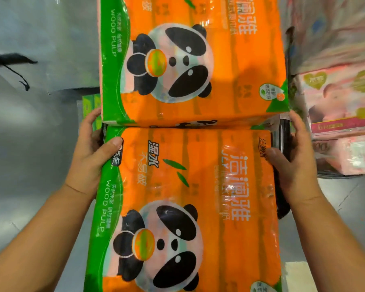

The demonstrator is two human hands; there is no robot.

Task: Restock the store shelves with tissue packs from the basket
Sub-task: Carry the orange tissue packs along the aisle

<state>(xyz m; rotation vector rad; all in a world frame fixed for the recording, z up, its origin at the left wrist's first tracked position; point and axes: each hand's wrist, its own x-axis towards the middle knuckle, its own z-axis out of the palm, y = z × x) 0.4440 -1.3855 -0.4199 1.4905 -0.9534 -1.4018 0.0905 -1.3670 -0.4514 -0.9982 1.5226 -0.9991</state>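
Tissue pack [188,197], wrapped in orange and green plastic with a panda print, fills the lower middle of the frame, lying flat with its printed face up. The left hand [89,152] grips its far left corner: the thumb lies on the top face and the fingers [93,116] reach along the side, clamped on the wrap. The right hand [291,163] grips the far right corner in the same way, thumb on the top face, its fingers [293,121] closed round the edge. A narrow black strip shows between that hand and the pack; what it belongs to cannot be told. A second tissue pack [194,60] of the same orange panda design sits in the upper middle of the frame, its near edge touching the far edge of the held one. Pink plastic-wrapped tissue packs [341,114] are stacked at the right of the frame. Small green packs [91,106] peek out just beyond the left hand. Grey floor [30,133] shows at the left.
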